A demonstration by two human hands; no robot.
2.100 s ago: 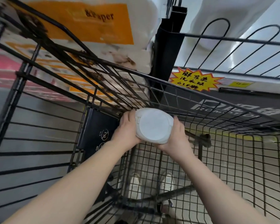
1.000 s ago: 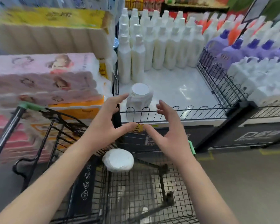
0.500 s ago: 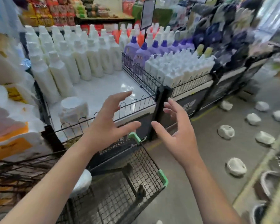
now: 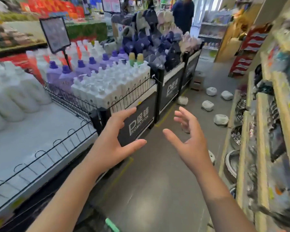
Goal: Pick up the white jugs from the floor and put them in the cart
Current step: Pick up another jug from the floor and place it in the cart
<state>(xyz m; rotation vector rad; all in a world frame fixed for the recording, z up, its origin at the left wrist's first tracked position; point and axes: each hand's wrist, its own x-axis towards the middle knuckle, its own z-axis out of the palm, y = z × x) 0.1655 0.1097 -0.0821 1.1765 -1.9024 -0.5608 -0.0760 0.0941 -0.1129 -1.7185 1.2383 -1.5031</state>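
Left hand [image 4: 114, 141] and right hand [image 4: 189, 143] hover empty, fingers spread; the jugs [image 4: 221, 119] lie scattered well beyond them on the grey floor [image 4: 157, 190]; stocked shelves [image 4: 264, 131] line the right.

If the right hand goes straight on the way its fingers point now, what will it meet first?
Probably the white jug lying on the floor, partly hidden behind the fingers of the right hand. Nothing else shows in between, but depth is hard to judge from one view.
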